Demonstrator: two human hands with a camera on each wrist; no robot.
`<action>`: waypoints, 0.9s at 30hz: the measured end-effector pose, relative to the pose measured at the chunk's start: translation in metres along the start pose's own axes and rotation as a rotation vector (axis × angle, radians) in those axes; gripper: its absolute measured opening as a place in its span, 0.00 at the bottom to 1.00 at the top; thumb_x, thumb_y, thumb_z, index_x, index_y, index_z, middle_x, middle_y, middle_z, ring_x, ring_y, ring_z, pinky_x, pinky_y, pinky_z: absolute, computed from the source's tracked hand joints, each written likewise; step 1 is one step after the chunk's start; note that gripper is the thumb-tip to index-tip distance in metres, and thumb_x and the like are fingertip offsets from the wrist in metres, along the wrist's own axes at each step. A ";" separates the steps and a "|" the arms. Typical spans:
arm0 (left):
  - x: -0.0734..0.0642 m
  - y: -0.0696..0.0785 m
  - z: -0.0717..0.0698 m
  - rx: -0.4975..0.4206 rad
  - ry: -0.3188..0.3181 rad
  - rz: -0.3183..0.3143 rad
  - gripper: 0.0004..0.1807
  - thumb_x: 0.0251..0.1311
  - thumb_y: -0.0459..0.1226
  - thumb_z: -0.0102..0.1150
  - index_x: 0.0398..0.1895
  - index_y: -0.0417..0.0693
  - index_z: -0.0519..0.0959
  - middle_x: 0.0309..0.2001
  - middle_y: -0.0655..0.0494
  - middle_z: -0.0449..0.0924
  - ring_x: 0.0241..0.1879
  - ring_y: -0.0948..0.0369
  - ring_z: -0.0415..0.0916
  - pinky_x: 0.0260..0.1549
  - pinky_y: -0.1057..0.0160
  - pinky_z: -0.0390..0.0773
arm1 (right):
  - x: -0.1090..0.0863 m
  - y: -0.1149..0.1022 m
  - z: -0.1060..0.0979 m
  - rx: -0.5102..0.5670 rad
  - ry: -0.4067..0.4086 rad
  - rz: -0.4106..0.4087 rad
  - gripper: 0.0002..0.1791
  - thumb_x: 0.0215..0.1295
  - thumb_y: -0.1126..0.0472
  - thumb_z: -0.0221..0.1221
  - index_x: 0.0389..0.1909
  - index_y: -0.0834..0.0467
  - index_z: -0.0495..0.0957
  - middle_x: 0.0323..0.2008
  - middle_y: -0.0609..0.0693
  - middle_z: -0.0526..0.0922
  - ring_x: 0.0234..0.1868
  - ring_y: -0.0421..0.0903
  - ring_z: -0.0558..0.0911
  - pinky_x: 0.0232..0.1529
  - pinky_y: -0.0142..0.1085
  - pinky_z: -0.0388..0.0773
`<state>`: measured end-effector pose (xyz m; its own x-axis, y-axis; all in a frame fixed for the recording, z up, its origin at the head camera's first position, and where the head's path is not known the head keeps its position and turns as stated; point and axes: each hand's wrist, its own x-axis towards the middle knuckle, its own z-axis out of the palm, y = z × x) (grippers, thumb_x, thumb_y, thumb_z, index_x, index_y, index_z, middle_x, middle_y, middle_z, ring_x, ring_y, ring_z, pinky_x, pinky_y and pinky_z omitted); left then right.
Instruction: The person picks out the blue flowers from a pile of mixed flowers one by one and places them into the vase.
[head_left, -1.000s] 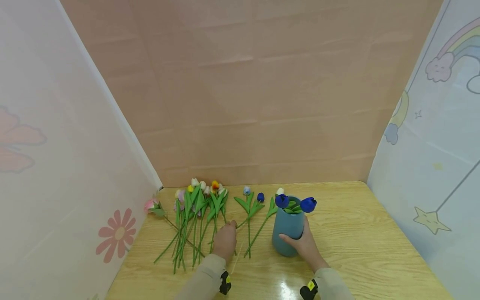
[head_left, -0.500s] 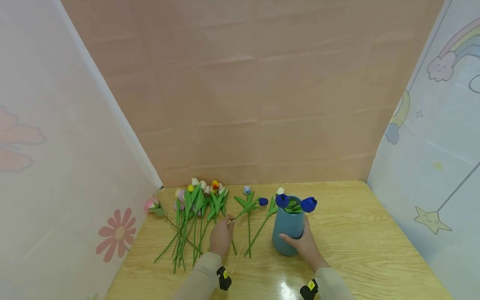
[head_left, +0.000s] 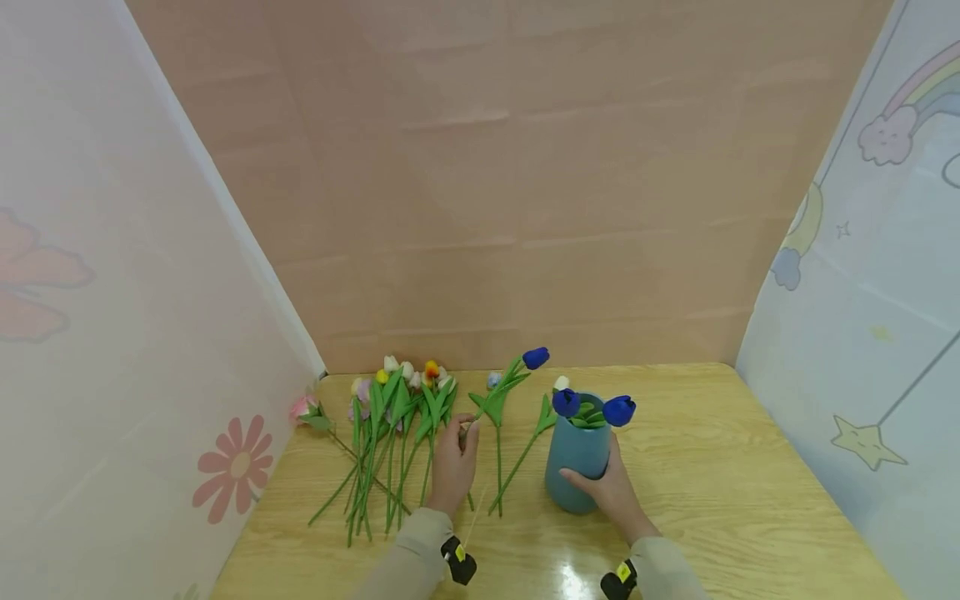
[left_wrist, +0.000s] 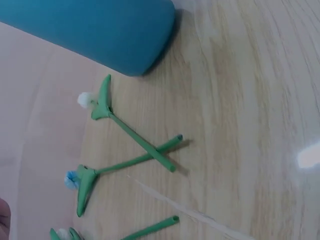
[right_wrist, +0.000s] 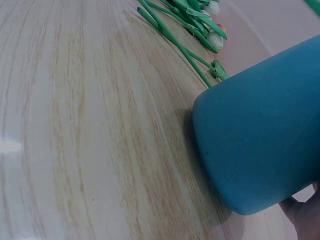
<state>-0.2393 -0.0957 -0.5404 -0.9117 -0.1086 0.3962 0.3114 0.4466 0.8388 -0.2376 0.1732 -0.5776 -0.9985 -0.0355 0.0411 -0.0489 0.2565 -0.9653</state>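
Observation:
My left hand (head_left: 454, 465) pinches the green stem of a blue tulip (head_left: 536, 358), whose head is raised above the table toward the back. With the right hand (head_left: 615, 493) I grip the side of a blue vase (head_left: 576, 463), thumb across its front. The vase stands upright and holds two more dark blue tulips (head_left: 618, 410) with green leaves at its mouth. Just left of the vase lie a white tulip (left_wrist: 85, 99) and a light blue tulip (left_wrist: 72, 179), their stems crossing. Only a bit of the left hand shows in the left wrist view.
A pile of tulips (head_left: 390, 417) in white, yellow, orange and purple lies on the left of the wooden table (head_left: 720, 483). A pink rose (head_left: 303, 408) rests at the far left edge. Brown paper (head_left: 525, 208) covers the back wall; patterned sheets stand at both sides.
My left hand has lifted the blue tulip off the table, its head rising and moving slightly right. The right hand and the vase have stayed in place.

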 end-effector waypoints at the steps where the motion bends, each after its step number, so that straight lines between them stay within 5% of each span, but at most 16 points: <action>1: 0.000 0.002 0.000 -0.006 0.010 0.020 0.14 0.73 0.45 0.48 0.52 0.49 0.77 0.20 0.62 0.63 0.15 0.69 0.56 0.16 0.69 0.62 | 0.000 0.000 0.000 -0.001 -0.002 -0.001 0.61 0.55 0.51 0.70 0.76 0.44 0.34 0.71 0.60 0.54 0.70 0.66 0.58 0.60 0.66 0.61; 5: 0.000 0.011 0.001 -0.024 0.026 0.081 0.10 0.72 0.40 0.50 0.49 0.48 0.78 0.21 0.61 0.66 0.16 0.69 0.58 0.17 0.69 0.64 | 0.000 0.002 0.000 0.008 -0.003 0.000 0.61 0.55 0.51 0.70 0.76 0.42 0.33 0.72 0.59 0.54 0.70 0.65 0.58 0.61 0.66 0.60; 10: 0.001 0.022 0.003 -0.126 -0.022 0.029 0.12 0.76 0.39 0.40 0.51 0.42 0.71 0.31 0.54 0.70 0.22 0.67 0.61 0.23 0.69 0.67 | 0.000 0.002 0.000 0.006 -0.002 0.006 0.61 0.55 0.51 0.70 0.76 0.43 0.34 0.72 0.59 0.54 0.70 0.65 0.58 0.61 0.66 0.60; 15: 0.000 0.026 0.005 -0.245 0.008 -0.011 0.14 0.75 0.41 0.43 0.53 0.41 0.68 0.30 0.54 0.63 0.21 0.66 0.57 0.21 0.68 0.63 | 0.000 0.001 0.001 0.012 -0.005 0.013 0.60 0.54 0.51 0.71 0.76 0.44 0.35 0.71 0.59 0.55 0.70 0.65 0.59 0.61 0.66 0.60; 18: 0.000 0.028 0.006 -0.307 0.058 0.019 0.13 0.72 0.41 0.49 0.53 0.44 0.70 0.27 0.56 0.58 0.20 0.65 0.54 0.20 0.68 0.61 | -0.001 0.001 0.002 0.014 -0.004 0.011 0.60 0.54 0.51 0.71 0.76 0.44 0.36 0.71 0.59 0.55 0.70 0.65 0.59 0.61 0.66 0.60; 23: 0.002 0.032 0.007 -0.274 0.139 0.123 0.09 0.71 0.38 0.51 0.49 0.46 0.74 0.24 0.56 0.60 0.17 0.66 0.54 0.18 0.68 0.62 | 0.000 0.003 0.002 0.008 0.000 -0.002 0.59 0.55 0.51 0.71 0.76 0.44 0.37 0.70 0.59 0.56 0.69 0.65 0.60 0.60 0.66 0.61; 27: 0.003 0.039 0.005 -0.254 0.141 0.125 0.11 0.73 0.38 0.46 0.49 0.39 0.72 0.28 0.53 0.68 0.21 0.67 0.61 0.20 0.69 0.63 | 0.000 0.002 0.002 0.003 0.003 -0.002 0.59 0.55 0.51 0.71 0.76 0.43 0.37 0.70 0.59 0.56 0.69 0.65 0.60 0.60 0.65 0.62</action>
<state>-0.2314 -0.0738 -0.5082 -0.8217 -0.1965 0.5350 0.4916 0.2305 0.8398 -0.2380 0.1724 -0.5804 -0.9985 -0.0334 0.0440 -0.0511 0.2537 -0.9659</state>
